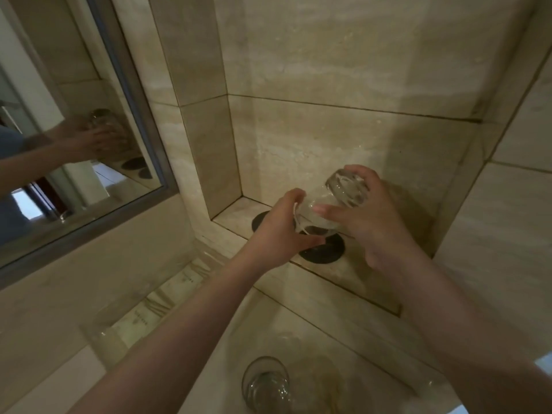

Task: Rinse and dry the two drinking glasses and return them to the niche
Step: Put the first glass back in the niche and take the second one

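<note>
A clear drinking glass (337,195) is tilted, base up and to the right, just above the niche shelf (236,210). My right hand (370,216) grips it around the base and side. My left hand (280,234) holds its rim end, over a dark round coaster (324,251). A second dark coaster (259,220) lies to the left, partly hidden by my left hand. The second drinking glass (265,383) stands upright on the counter below, near the bottom edge of the view.
The niche is a tiled recess with beige stone walls (343,138). A framed mirror (74,130) hangs at the left and reflects my hands and the glass. A clear tray (140,318) with white packets sits on the counter at lower left.
</note>
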`<state>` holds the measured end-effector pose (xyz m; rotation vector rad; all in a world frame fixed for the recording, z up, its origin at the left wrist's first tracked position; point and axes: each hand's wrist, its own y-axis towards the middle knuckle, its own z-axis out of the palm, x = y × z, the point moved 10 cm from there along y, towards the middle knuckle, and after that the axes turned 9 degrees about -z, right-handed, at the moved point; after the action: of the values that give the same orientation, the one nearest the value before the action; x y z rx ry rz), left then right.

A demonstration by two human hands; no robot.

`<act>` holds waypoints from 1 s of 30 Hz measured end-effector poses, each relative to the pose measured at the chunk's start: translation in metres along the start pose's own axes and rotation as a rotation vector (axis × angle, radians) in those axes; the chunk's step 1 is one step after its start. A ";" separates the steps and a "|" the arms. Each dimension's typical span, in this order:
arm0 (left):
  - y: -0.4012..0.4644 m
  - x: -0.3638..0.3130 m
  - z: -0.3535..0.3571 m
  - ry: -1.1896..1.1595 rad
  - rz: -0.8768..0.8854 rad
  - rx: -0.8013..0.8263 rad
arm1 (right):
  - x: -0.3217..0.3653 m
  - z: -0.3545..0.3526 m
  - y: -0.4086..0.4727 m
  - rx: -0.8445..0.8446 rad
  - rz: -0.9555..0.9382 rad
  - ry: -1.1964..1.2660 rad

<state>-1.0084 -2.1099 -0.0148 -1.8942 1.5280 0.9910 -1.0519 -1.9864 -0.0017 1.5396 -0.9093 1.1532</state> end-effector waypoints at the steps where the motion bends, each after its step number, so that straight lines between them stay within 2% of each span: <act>1: 0.002 0.002 0.003 0.024 -0.011 -0.007 | 0.001 0.000 0.001 0.016 -0.028 -0.041; 5: 0.008 0.021 0.020 0.065 -0.088 0.025 | -0.001 0.005 0.003 0.083 -0.113 -0.245; 10: 0.007 0.043 0.031 0.126 -0.155 0.034 | -0.019 0.006 0.011 0.109 -0.113 -0.397; 16: -0.013 0.054 0.004 0.107 -0.166 -0.148 | -0.033 0.014 0.017 0.147 -0.098 -0.470; 22: -0.081 0.101 0.001 0.038 -0.258 -0.205 | -0.037 0.022 0.025 0.194 -0.089 -0.580; 25: -0.116 0.133 0.011 -0.018 -0.350 -0.165 | -0.041 0.030 0.026 0.241 -0.083 -0.584; 30: -0.153 0.158 0.046 0.008 -0.401 0.065 | -0.050 0.035 0.027 0.277 -0.078 -0.594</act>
<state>-0.8543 -2.1326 -0.1768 -2.0492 1.1053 0.7432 -1.0823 -2.0264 -0.0453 2.1880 -1.0889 0.7924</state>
